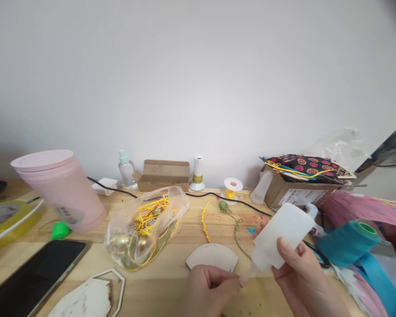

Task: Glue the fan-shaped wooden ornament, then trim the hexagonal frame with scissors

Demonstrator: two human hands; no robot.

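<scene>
My right hand point(305, 270) is wrapped round a translucent white squeeze bottle point(285, 233), tilted with its nozzle pointing down and left. At the nozzle's pinkish tip, the fingers of my left hand point(211, 290) are pinched together; whether that tip is a small cap cannot be made out. Just behind my left hand lies a pale fan-shaped piece point(213, 254), partly covered by the hand. A twisted yellow cord point(203, 222) runs from its top edge. Green thread point(236, 229) trails across the wood toward the bottle.
A plastic bag point(119, 233) of yellow cords and gold bells sits left of centre. Beyond it stand a pink tumbler point(66, 193) and a phone point(36, 277). Thread spools point(198, 176) and an open carton point(165, 176) line the wall. At right are a full box point(297, 193) and a blue thread cone point(346, 242).
</scene>
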